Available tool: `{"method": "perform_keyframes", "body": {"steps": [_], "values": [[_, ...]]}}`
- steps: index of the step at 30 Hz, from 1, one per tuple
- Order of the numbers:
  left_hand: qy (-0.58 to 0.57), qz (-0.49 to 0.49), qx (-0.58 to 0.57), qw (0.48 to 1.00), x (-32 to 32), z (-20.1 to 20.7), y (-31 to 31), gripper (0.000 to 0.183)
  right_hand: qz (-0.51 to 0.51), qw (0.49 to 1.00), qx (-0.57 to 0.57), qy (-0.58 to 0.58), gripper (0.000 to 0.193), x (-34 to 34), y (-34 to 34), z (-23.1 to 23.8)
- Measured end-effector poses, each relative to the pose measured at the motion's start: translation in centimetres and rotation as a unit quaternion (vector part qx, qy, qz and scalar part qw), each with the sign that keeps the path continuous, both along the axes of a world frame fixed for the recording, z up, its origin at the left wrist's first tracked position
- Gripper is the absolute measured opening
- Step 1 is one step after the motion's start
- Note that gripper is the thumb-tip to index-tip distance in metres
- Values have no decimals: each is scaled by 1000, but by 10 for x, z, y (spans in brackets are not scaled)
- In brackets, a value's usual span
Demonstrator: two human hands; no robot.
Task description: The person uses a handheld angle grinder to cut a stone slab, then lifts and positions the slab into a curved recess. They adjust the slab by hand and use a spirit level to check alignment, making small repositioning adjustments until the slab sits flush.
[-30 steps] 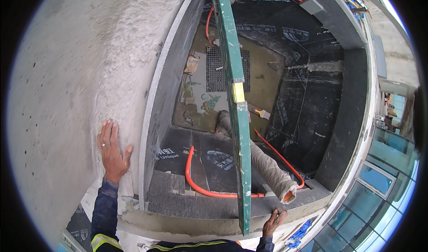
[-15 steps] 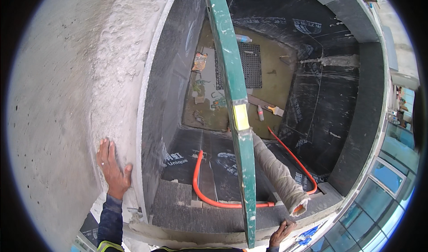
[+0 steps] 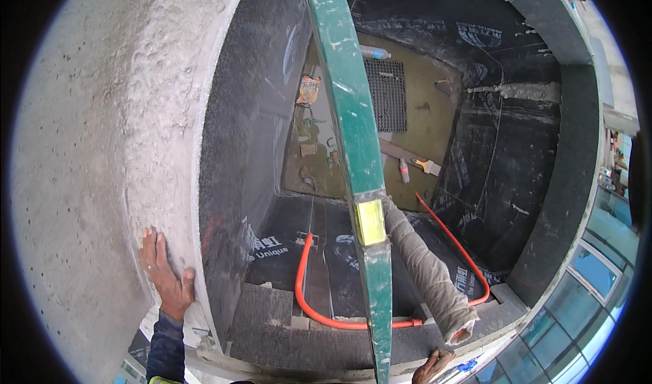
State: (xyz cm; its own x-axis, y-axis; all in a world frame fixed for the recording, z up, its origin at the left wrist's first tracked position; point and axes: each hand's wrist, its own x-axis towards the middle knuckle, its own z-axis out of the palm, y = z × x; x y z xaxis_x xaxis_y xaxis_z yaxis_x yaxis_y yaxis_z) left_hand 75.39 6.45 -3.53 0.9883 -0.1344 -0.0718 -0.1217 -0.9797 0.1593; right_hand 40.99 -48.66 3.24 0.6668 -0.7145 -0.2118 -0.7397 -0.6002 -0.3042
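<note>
My left hand (image 3: 166,275) is open, its palm and spread fingers lying against the rough pale concrete strip (image 3: 163,146) at the left. My right hand (image 3: 433,366) rests at the outer edge of the dark near ledge (image 3: 299,350), fingers laid over it and holding nothing; the lower edge of the picture cuts off part of it. Just above that hand is the open end of a wrapped pipe (image 3: 428,268), which slants down into a black-lined pit. A green metal beam (image 3: 350,105) with a yellow patch (image 3: 370,222) crosses the pit, left of my right hand.
Orange hoses (image 3: 302,285) curve along the near wall. On the pit's wet floor (image 3: 428,129) lie a black grid mat (image 3: 386,95), plastic bottles (image 3: 375,52), a brush (image 3: 428,167) and scraps. Black sheeting (image 3: 516,146) covers the walls. Glass panels (image 3: 577,302) stand beyond, at the right.
The view has shifted, so the beam and pit look larger and both hands sit slightly lower in the picture. My left hand stays against the concrete, my right hand at the ledge.
</note>
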Motion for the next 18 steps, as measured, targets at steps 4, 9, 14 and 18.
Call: {"method": "perform_keyframes", "body": {"steps": [4, 9, 14, 18], "values": [[-12, -8, -13, 1000, 9, -1, -4, 82, 40, 999, -1, 17, 37, -13, -10, -2], [-44, -15, -29, 999, 8, 10, -3, 79, 41, 999, -17, 5, 23, 25, 4, -1], [-69, -17, -46, 996, 0, 13, -6, 75, 69, 996, -26, -47, 22, 1, -6, -15], [-92, -23, -64, 993, -11, 14, -7, 74, 49, 996, -31, -68, 21, -13, -8, -23]]}}
